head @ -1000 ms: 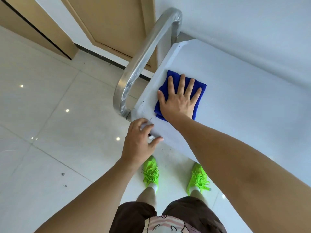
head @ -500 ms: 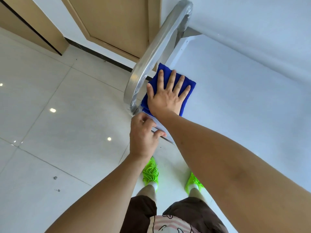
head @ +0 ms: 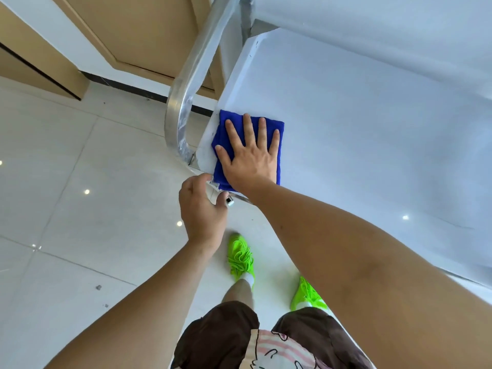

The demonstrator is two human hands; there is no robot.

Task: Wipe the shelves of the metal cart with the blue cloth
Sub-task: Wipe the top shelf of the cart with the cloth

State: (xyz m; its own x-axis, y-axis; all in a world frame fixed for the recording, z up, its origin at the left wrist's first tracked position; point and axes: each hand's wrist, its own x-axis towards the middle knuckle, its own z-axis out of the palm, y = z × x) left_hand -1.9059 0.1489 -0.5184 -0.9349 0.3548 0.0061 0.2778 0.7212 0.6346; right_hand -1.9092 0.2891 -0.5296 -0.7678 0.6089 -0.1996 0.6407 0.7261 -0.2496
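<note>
The blue cloth (head: 277, 130) lies folded on the near-left corner of the metal cart's pale top shelf (head: 359, 134). My right hand (head: 250, 158) presses flat on it, fingers straight and spread, and the cloth's near edge reaches the shelf rim. My left hand (head: 202, 209) is just below and left of that corner, with forefinger and thumb curled round the shelf's corner edge. The cart's tubular metal handle (head: 186, 83) arches up beside the shelf's left end.
Glossy light floor tiles (head: 80, 195) spread to the left. A tan wooden door (head: 138, 27) and a dark baseboard stand behind the handle. My green shoes (head: 241, 258) are on the floor close under the shelf's near edge. A white wall runs along the cart's far side.
My right hand has slid the cloth along the shelf's left end to the near corner. My left hand has stayed at that corner, its grip looser.
</note>
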